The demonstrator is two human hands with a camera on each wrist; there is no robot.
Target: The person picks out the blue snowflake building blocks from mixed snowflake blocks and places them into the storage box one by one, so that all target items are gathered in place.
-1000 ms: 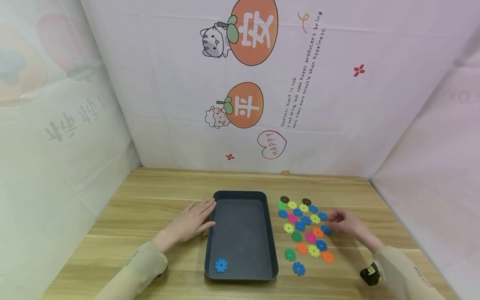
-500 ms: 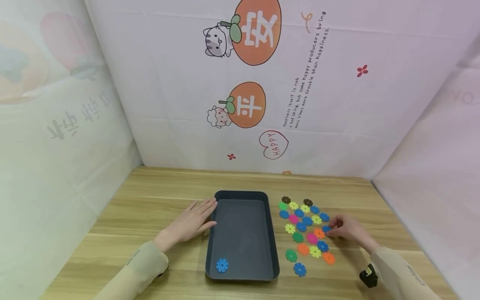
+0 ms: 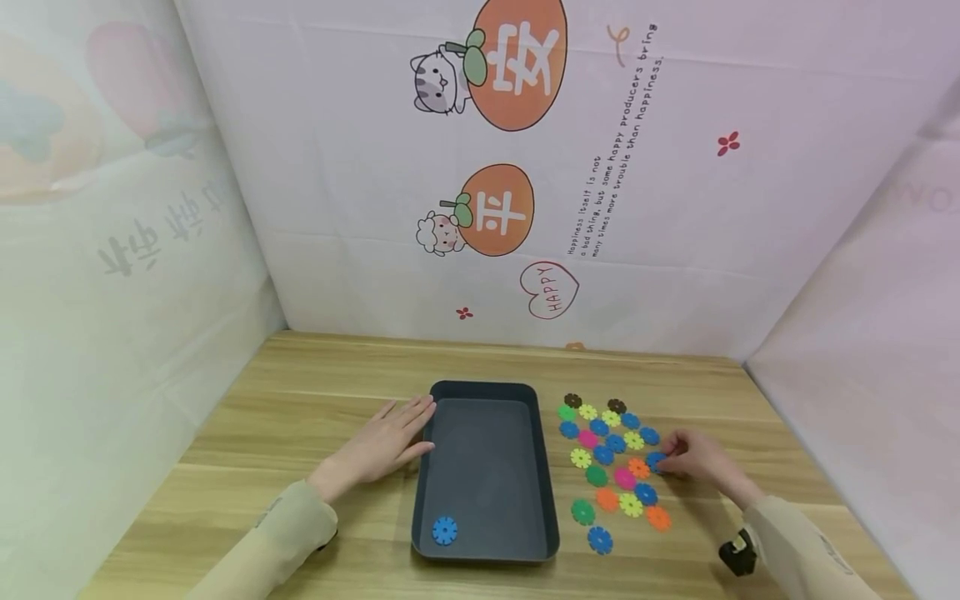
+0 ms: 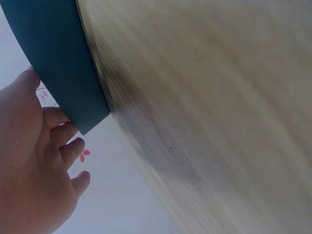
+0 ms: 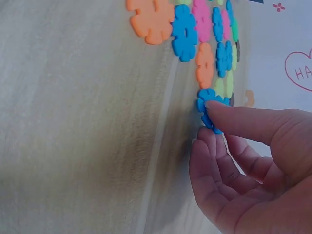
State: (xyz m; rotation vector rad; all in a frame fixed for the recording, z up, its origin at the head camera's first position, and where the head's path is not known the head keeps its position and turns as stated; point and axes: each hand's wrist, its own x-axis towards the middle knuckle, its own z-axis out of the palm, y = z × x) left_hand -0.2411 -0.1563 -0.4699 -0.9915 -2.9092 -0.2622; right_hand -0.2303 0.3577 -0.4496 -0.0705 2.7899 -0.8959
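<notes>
At the right edge of a spread of plastic snowflake discs, my right hand (image 3: pixel 697 460) pinches a blue snowflake disc (image 5: pixel 206 118). In the right wrist view the thumb lies on top of that disc and the other fingers curl below it. An orange snowflake disc (image 5: pixel 204 66) lies right beside it. My left hand (image 3: pixel 378 444) rests with extended fingers against the left wall of a dark grey tray (image 3: pixel 480 475), fingertips at its rim. Inside the tray, a blue snowflake disc (image 3: pixel 444 531) sits in the near left corner.
Green, yellow, pink, orange, brown and blue discs lie on the wooden table (image 3: pixel 330 367) right of the tray, among them a green disc (image 3: pixel 582 512) and a blue one (image 3: pixel 600 540) nearest me. Printed cloth walls (image 3: pixel 360 208) stand behind and at both sides.
My right hand has come down slightly onto the blue disc at the right edge and now grips it. The left hand stays at the tray. The head view has shifted a little.
</notes>
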